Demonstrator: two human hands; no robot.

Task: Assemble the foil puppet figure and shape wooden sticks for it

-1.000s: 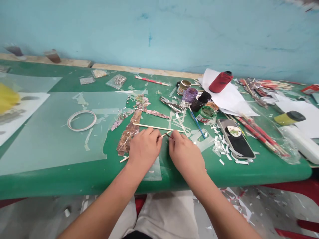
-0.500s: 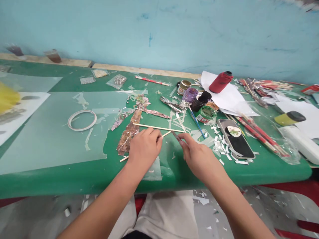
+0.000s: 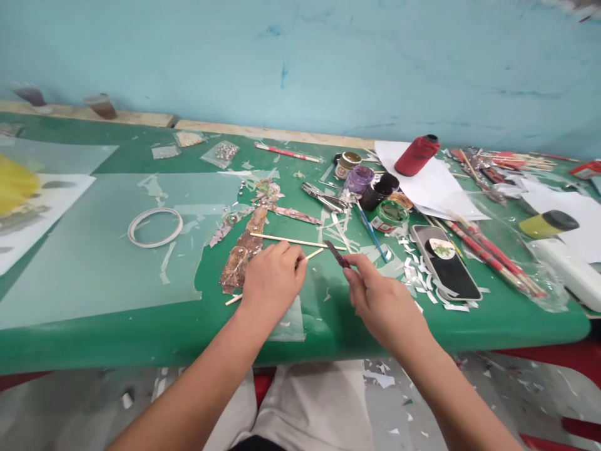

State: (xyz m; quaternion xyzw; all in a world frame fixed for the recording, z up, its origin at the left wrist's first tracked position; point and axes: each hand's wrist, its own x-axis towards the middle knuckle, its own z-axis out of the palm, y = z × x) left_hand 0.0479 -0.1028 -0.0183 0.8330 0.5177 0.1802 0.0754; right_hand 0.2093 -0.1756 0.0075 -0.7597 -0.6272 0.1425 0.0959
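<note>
My left hand (image 3: 272, 280) is closed on a thin wooden stick (image 3: 313, 254) that lies on the green table (image 3: 141, 332); the stick's ends poke out at both sides of the fist. My right hand (image 3: 382, 300) pinches a small dark reddish strip (image 3: 336, 253) between thumb and fingers, held just right of the stick's tip. A second thin stick (image 3: 291, 240) lies above my left hand. A brown and purple paper collage figure (image 3: 248, 241) lies flat just left of and behind my left hand.
Small paint jars (image 3: 375, 191), scissors (image 3: 323, 197), a blue brush (image 3: 370, 230), a phone (image 3: 444, 262), a red spool (image 3: 416, 155), white paper scraps and red sticks crowd the right. A tape ring (image 3: 154, 227) lies on clear plastic sheet at the left.
My right hand has pulled away to the right from the stick's tip, carrying the dark strip. My left hand has stayed put on the stick.
</note>
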